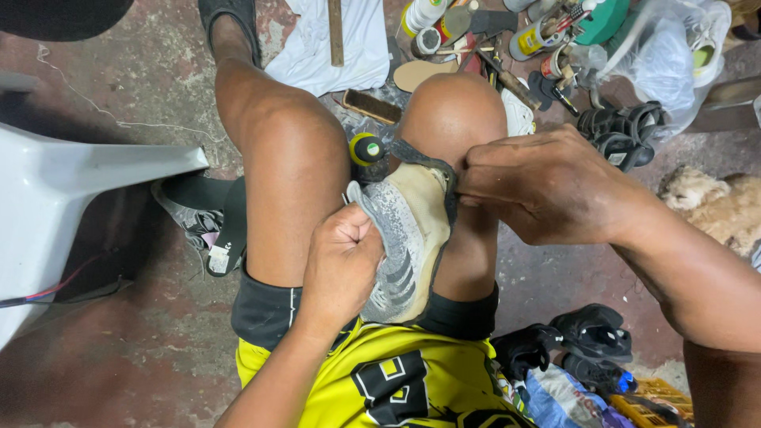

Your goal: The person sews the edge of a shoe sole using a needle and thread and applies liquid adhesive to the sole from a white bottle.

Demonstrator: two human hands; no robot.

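**Both hands on the grey shoe between my knees**

The grey knit shoe (400,246) is wedged sole-up between my bare knees, toe end toward my lap and the far end up by my right knee. My left hand (342,257) is clenched into a fist on the shoe's near left edge, gripping the knit upper. My right hand (547,186) comes in from the right, fingers pinched tight on the dark sole strip (444,178) at the shoe's far right rim, where the strip stands away from the pale underside (I cannot tell how much of it is loose). A black tool handle with a yellow and green cap (366,150) sits just beyond the shoe, between my knees.

On the stained floor far from me lies a scatter of gear: a white cloth (333,43), a brush (371,105), a loose tan insole (424,73), and bottles and tins (533,38). To the far right is a pair of black sandals (622,133) beside a clear plastic bag (674,51), and a fluffy pale dog (713,206) lies at the right edge. Near right, more black sandals (590,337) pile beside my yellow shirt. A white plastic chair (71,190) stands at left, with a grey shoe and a black insole (226,226) under my left knee.
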